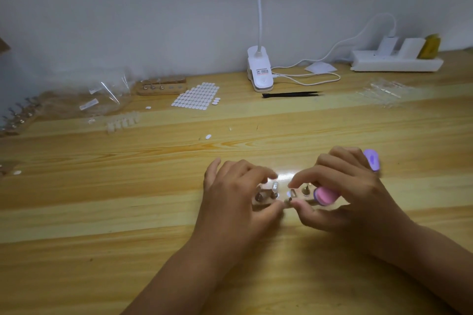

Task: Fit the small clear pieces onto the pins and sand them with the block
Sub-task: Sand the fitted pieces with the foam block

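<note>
Left hand grips the pin holder to steady it; right hand pinches a clear piece, block tucked in palm.

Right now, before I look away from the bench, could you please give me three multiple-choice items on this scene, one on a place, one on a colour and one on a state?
1. Where do the black tweezers lie?
A. On the table beside the clip lamp.
B. Standing in a cup.
C. Hanging on the wall.

2. What colour is the sanding block in the right hand?
A. Green.
B. Pink and purple.
C. Black.

3. What is the left hand doing?
A. Lying flat and empty.
B. Raised well above the table.
C. Gripping the wooden pin holder.

Answers: 1 A, they lie flat just right of the lamp's base; 2 B, a pink end shows under the fingers and a purple end behind them; 3 C, thumb and forefinger curl round the holder's end.
</note>
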The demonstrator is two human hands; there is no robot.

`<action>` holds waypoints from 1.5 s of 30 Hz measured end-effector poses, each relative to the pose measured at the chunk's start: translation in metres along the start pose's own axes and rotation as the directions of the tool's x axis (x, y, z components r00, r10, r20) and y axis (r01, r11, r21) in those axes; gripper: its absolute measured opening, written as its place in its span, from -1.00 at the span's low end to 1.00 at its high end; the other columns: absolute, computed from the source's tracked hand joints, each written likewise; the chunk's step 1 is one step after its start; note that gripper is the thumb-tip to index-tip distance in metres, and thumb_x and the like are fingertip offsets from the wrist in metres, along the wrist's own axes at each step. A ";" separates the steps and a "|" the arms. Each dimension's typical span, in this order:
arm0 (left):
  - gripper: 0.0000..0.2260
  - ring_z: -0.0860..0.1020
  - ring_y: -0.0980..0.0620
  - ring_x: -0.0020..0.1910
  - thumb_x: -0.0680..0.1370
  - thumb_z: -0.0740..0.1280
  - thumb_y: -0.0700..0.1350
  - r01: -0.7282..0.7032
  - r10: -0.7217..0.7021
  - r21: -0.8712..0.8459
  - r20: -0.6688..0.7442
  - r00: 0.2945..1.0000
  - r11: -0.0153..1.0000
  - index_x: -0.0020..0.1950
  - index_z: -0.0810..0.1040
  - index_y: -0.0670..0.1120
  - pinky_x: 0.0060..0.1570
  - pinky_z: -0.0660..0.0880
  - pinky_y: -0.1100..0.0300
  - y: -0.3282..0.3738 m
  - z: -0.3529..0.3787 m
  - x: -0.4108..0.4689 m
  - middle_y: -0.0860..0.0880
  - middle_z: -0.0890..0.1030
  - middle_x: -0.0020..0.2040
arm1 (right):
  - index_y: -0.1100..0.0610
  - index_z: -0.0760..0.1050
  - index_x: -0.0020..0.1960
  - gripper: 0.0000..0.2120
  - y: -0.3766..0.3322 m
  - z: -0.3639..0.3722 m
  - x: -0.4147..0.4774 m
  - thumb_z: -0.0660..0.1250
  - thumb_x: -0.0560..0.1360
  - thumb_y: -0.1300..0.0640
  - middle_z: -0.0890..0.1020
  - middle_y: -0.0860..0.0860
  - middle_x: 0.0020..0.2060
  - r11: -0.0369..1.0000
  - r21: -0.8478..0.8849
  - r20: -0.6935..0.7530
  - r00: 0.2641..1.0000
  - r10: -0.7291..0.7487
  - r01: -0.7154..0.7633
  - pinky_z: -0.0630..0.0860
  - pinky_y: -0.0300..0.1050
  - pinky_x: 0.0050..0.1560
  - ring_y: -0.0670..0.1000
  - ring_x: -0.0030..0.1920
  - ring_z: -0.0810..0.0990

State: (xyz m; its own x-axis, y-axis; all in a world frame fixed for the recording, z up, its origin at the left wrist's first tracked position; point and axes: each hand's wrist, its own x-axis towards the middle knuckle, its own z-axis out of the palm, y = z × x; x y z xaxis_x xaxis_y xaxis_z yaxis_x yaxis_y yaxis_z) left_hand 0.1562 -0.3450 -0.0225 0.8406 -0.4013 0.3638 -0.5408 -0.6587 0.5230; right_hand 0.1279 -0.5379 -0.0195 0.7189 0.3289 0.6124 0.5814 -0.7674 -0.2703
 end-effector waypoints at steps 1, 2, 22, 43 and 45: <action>-0.68 0.49 0.19 0.13 0.43 0.45 0.11 -0.055 0.055 -0.010 -0.028 0.998 0.998 0.15 0.57 0.11 0.48 0.11 -0.09 0.001 -0.002 0.000 0.18 0.56 0.06 | 0.10 0.65 -0.11 -0.80 0.000 -0.002 0.000 0.39 0.43 -0.03 0.41 -0.18 -0.30 0.998 0.052 0.006 0.999 0.038 -0.038 0.33 -0.10 -0.03 -0.06 -0.23 0.40; -0.65 0.50 0.18 0.17 0.42 0.45 0.09 -0.118 0.116 -0.040 -0.064 0.991 0.992 0.19 0.56 0.09 0.49 0.11 -0.10 0.002 -0.003 0.001 0.16 0.56 0.10 | 0.07 0.64 -0.10 -0.80 0.000 -0.005 0.001 0.39 0.42 -0.05 0.42 -0.21 -0.30 0.990 0.113 0.013 0.996 0.085 -0.086 0.33 -0.10 -0.04 -0.07 -0.22 0.41; -0.76 0.60 0.04 -0.02 0.37 0.57 -0.12 -0.368 0.323 -0.194 -0.226 0.919 0.909 0.01 0.71 -0.11 -0.08 0.51 0.08 0.011 -0.013 0.000 0.01 0.64 -0.02 | -0.07 0.64 -0.14 -0.82 -0.013 -0.013 0.002 0.38 0.36 -0.14 0.57 -0.18 -0.29 0.687 0.614 0.188 0.918 0.349 -0.387 0.40 -0.41 -0.20 -0.15 -0.27 0.51; -0.76 0.64 0.18 -0.12 0.25 0.60 -0.15 -0.164 0.095 -0.354 -0.204 0.974 0.921 -0.13 0.70 -0.09 0.24 0.41 0.01 0.018 -0.016 -0.003 0.15 0.69 -0.15 | 0.13 0.54 0.23 -0.74 0.000 -0.016 -0.002 0.35 0.54 0.21 0.59 0.03 0.08 0.960 0.278 -0.111 0.994 -0.007 0.038 0.53 -0.11 0.09 0.00 0.12 0.60; -0.76 0.63 0.14 -0.09 0.25 0.59 -0.15 -0.147 0.080 -0.368 -0.190 0.978 0.918 -0.11 0.70 -0.09 0.20 0.43 0.04 0.018 -0.017 -0.003 0.13 0.69 -0.16 | 0.16 0.55 0.23 -0.73 -0.002 -0.015 -0.003 0.37 0.53 0.22 0.61 0.03 0.08 0.959 0.276 -0.128 0.992 -0.020 0.055 0.52 -0.19 0.08 -0.02 0.12 0.61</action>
State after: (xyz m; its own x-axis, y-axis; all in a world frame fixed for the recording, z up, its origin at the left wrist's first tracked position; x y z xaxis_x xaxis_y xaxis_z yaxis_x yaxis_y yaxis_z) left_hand 0.1429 -0.3448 -0.0010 0.7734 -0.3246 0.5444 -0.6310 -0.3122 0.7102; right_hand 0.1194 -0.5456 -0.0098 0.6528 0.2708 0.7075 0.7023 -0.5662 -0.4314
